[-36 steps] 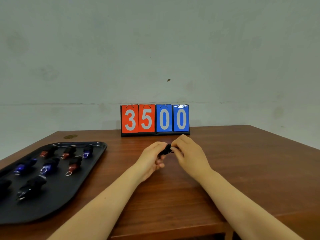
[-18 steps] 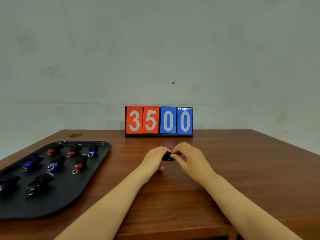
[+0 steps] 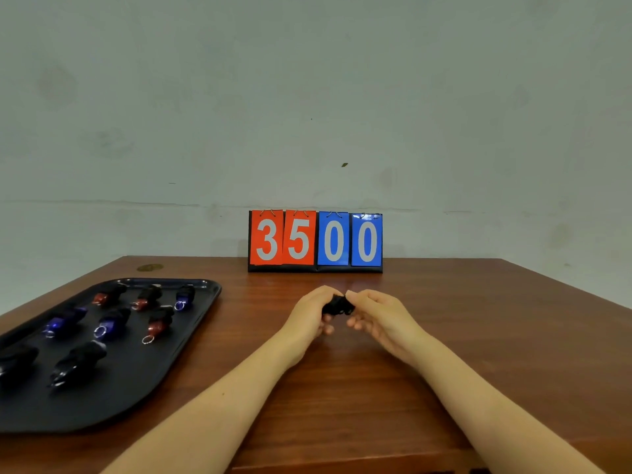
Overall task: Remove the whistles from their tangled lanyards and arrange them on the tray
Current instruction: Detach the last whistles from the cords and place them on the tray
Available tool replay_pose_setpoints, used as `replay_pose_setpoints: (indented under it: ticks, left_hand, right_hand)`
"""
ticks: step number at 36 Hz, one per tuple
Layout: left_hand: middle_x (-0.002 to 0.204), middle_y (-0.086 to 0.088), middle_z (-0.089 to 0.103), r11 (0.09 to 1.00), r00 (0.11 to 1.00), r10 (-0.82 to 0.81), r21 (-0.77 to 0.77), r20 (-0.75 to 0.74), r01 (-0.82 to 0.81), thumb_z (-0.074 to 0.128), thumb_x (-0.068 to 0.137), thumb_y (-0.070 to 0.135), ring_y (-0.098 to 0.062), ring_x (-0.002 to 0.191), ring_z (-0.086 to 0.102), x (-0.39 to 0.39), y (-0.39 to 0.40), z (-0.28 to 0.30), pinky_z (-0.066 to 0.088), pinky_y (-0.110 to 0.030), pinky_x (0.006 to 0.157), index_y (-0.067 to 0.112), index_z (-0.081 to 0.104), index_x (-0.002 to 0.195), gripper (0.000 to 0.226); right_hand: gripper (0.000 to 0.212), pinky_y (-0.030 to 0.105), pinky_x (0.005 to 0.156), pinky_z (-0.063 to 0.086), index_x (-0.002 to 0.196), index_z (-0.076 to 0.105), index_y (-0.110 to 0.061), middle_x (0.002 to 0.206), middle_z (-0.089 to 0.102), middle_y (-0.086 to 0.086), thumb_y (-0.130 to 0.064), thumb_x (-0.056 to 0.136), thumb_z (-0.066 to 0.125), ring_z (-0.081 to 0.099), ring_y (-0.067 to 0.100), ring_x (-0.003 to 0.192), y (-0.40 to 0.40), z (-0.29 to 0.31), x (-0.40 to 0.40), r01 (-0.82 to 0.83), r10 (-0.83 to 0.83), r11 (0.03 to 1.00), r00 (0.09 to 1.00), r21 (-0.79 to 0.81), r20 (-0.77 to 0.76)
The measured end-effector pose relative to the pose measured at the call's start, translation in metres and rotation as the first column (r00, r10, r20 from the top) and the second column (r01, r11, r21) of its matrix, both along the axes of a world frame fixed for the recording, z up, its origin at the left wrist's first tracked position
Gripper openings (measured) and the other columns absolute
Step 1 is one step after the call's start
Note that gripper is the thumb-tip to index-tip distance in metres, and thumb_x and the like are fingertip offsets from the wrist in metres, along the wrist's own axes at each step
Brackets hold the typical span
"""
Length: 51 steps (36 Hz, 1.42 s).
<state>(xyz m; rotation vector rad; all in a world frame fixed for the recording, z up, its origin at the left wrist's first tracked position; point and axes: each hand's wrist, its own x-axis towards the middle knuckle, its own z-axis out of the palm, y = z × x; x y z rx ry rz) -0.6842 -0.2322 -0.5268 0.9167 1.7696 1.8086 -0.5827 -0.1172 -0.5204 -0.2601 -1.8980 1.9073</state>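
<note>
A small black whistle (image 3: 337,306) is pinched between my left hand (image 3: 309,318) and my right hand (image 3: 383,318) over the middle of the wooden table. Fingers cover most of it, and I see no lanyard on it. A black tray (image 3: 191,323) lies at the left and holds several whistles in rows: red ones such as (image 3: 157,325), blue ones such as (image 3: 111,325), and black ones such as (image 3: 80,362). Most carry a small metal ring.
A flip scoreboard (image 3: 315,240) reading 3500 stands at the table's back edge against a pale wall. The table's (image 3: 478,336) front edge runs just below my forearms. A small brownish mark (image 3: 149,267) sits at the back left corner.
My hands stay together on the black whistle and have sunk slightly toward the table. The camera has shifted a little, so the tray sits further right in view.
</note>
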Motion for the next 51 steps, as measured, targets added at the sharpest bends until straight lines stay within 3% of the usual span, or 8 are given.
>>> replay_pose_setpoints:
  ticks: [7,12,16,25,30,38,44,51]
  left_hand:
    - [0.078,-0.006,0.046,0.992,0.989,-0.019,0.127,0.148,0.0,0.045,0.097,0.022,-0.012,0.06,0.039,0.004,0.003,0.004,0.042,-0.026,0.06,0.012,0.064,0.095,0.021]
    - [0.087,-0.003,0.058,0.994,0.998,-0.052,0.103,0.045,0.047,0.054,0.096,0.036,-0.011,0.065,0.043,0.003,0.001,0.001,0.043,-0.025,0.062,0.017,0.064,0.101,0.022]
    - [0.084,-0.001,0.06,0.997,0.999,-0.025,0.077,-0.022,0.026,0.056,0.096,0.034,-0.008,0.06,0.044,0.001,-0.002,0.0,0.042,-0.021,0.056,0.016,0.066,0.1,0.021]
    - [0.072,-0.003,0.049,0.989,0.972,-0.065,0.146,0.224,0.033,0.054,0.096,0.025,-0.01,0.057,0.039,0.003,-0.001,0.004,0.039,-0.023,0.055,0.011,0.061,0.099,0.017]
    - [0.06,0.001,0.05,0.975,0.915,-0.176,0.189,0.362,0.113,0.055,0.095,0.028,-0.009,0.054,0.039,0.003,-0.001,0.004,0.039,-0.021,0.053,0.006,0.058,0.105,0.024]
    - [0.067,-0.001,0.047,0.978,0.897,-0.142,0.202,0.418,0.061,0.057,0.095,0.034,-0.011,0.059,0.042,-0.002,0.002,0.002,0.041,-0.023,0.057,0.009,0.059,0.118,0.034]
    - [0.073,-0.004,0.048,0.976,0.886,-0.145,0.211,0.44,0.055,0.059,0.089,0.048,-0.013,0.064,0.044,-0.003,0.004,0.0,0.043,-0.024,0.059,0.013,0.059,0.121,0.047]
    - [0.071,-0.002,0.048,0.976,0.888,-0.165,0.201,0.429,0.084,0.061,0.091,0.036,-0.011,0.063,0.043,-0.002,0.002,0.001,0.041,-0.024,0.062,0.011,0.061,0.107,0.03]
  right_hand:
    - [0.017,0.017,0.06,0.053,0.099,0.065,-0.001,0.074,0.063,0.006,-0.016,0.092,0.06,0.061,0.012,0.066,0.002,0.001,-0.003,-0.052,0.042,0.985,0.997,-0.163,-0.059]
    - [0.029,0.02,0.061,0.052,0.105,0.064,0.006,0.076,0.064,0.008,-0.02,0.094,0.058,0.062,0.015,0.067,0.0,-0.001,-0.005,0.0,-0.003,0.998,0.999,-0.062,-0.044]
    - [0.026,0.022,0.062,0.052,0.102,0.066,0.003,0.079,0.066,0.009,-0.021,0.096,0.056,0.064,0.015,0.068,-0.002,-0.001,-0.005,0.05,-0.049,0.998,0.998,0.046,-0.024]
    - [0.018,0.022,0.062,0.053,0.103,0.064,0.001,0.079,0.067,0.009,-0.009,0.098,0.051,0.064,0.016,0.068,-0.005,-0.001,-0.007,0.057,-0.054,0.995,0.998,0.076,-0.036]
    - [0.014,0.023,0.059,0.052,0.098,0.063,-0.004,0.078,0.065,0.008,-0.01,0.097,0.051,0.062,0.014,0.064,-0.005,-0.004,-0.01,0.14,-0.139,0.95,0.99,0.28,-0.024]
    - [0.007,0.017,0.055,0.05,0.098,0.062,-0.013,0.085,0.066,0.007,-0.01,0.094,0.056,0.061,0.005,0.06,-0.005,-0.005,-0.014,0.3,-0.257,0.881,0.953,0.367,-0.161]
    - [0.012,0.019,0.057,0.051,0.101,0.063,-0.015,0.093,0.067,0.001,-0.008,0.093,0.057,0.066,0.008,0.074,-0.005,-0.005,-0.013,0.335,-0.272,0.876,0.937,0.347,-0.218]
    - [0.007,0.015,0.057,0.05,0.096,0.064,-0.018,0.086,0.067,-0.002,-0.014,0.091,0.063,0.064,0.001,0.069,-0.008,-0.005,-0.013,0.327,-0.259,0.85,0.942,0.414,-0.213]
